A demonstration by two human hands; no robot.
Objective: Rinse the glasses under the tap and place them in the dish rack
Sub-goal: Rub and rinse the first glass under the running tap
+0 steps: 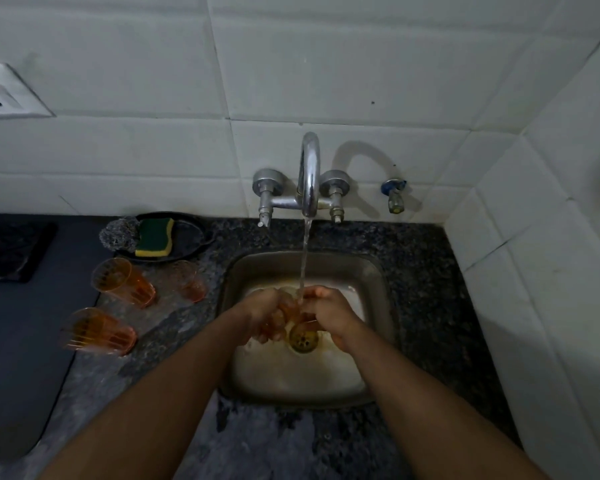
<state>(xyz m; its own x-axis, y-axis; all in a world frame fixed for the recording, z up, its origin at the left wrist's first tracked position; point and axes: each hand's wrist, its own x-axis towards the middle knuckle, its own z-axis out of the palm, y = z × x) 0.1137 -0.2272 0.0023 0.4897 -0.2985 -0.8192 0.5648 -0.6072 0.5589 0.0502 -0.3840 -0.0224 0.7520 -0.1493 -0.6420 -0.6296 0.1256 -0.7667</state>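
- One orange-tinted glass held over the sink, directly under the water stream, just above the drain.
- Left hand wrapped around the glass on its left side, fingers curled against the wall of the glass.
- Right hand gripping the same glass on its right side, fingers curled; fingertips partly blurred by the water.
- Both forearms extended from the lower edge of the view toward the sink, converging at the glass.
- Stream falling from the curved chrome tap, mounted on the tiled wall behind the sink, with two valve knobs flanking the spout.
- Small angle valve on the wall, right of the tap.
- Three more orange glasses left of the sink on the speckled granite counter: nearest glass just beside the sink rim, second glass farther left, third glass farther left and closer to the viewer. All three upright.
- Black tray behind these glasses, left of the tap, holding a green-and-yellow sponge and a steel scrubber, touching each other.
- Dark grey mat left of the glasses, far from the sink.
- Wall socket on the tiles, upper left, well apart from the tap.
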